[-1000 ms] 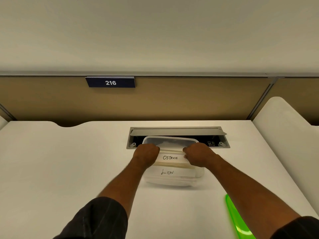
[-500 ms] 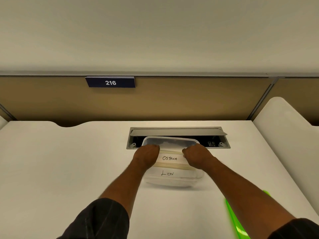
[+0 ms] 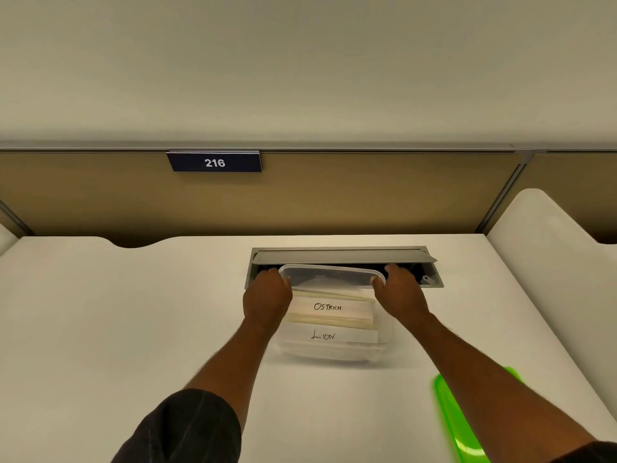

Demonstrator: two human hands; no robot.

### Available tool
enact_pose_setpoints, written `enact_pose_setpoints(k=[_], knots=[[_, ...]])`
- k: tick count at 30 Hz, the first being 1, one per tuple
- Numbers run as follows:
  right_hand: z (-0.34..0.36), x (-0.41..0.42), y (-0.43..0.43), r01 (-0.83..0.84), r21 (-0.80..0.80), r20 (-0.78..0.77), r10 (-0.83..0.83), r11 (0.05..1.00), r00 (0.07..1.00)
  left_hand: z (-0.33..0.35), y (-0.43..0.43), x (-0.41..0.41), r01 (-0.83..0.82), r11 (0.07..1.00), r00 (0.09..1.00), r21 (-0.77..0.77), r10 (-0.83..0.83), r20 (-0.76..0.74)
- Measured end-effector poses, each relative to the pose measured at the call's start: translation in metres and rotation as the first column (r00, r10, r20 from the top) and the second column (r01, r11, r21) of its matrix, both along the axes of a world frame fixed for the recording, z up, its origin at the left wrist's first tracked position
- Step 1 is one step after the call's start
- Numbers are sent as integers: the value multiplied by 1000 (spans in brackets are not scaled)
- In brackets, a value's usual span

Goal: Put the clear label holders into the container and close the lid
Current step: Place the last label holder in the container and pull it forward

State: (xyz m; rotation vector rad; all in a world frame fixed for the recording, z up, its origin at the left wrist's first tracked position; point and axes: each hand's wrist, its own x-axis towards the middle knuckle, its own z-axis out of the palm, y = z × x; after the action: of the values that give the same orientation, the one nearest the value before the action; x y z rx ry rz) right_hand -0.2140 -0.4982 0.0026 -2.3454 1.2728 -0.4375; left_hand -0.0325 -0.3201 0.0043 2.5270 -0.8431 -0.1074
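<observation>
A clear plastic container point(image 3: 334, 354) stands open on the white desk point(image 3: 133, 312). Inside lie stacked clear label holders point(image 3: 329, 307) with paper slips reading OSTRICH and LION. My left hand point(image 3: 267, 299) grips the container's far left corner, thumb on the rim. My right hand point(image 3: 400, 292) holds the far right corner in the same way. The bright green lid point(image 3: 457, 426) lies flat on the desk at the lower right, partly hidden under my right forearm.
A grey cable hatch point(image 3: 344, 255) with its flap raised is set in the desk just behind the container. A tan partition with a dark "216" sign point(image 3: 214, 162) closes off the back. A neighbouring white desk point(image 3: 551, 262) adjoins on the right.
Both hands left the top of the label holders and spread outward to the container's far corners. The OSTRICH slip is fully uncovered now.
</observation>
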Motion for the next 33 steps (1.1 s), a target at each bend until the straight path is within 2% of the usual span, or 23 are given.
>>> enact_pose_setpoints(k=[2,5,17,28,33], knots=[[-3,-4,-5,-8,224,25,3,975,1000,0,1,0,-9,998,997,66,14,-70],[-5,-9,-8,-21,330,96,-12,944,995,2,2,2,-15,999,994,52,20,-111],[11,-9,8,-1,207,86,-17,978,996,28,21,-5,-21,999,996,49,25,-90],[34,-43,68,-39,210,116,14,977,993,44,93,-47,-82,997,987,-11,80,-137],[23,-64,98,-36,211,76,21,977,997,39,124,-69,-80,997,988,19,81,-131]])
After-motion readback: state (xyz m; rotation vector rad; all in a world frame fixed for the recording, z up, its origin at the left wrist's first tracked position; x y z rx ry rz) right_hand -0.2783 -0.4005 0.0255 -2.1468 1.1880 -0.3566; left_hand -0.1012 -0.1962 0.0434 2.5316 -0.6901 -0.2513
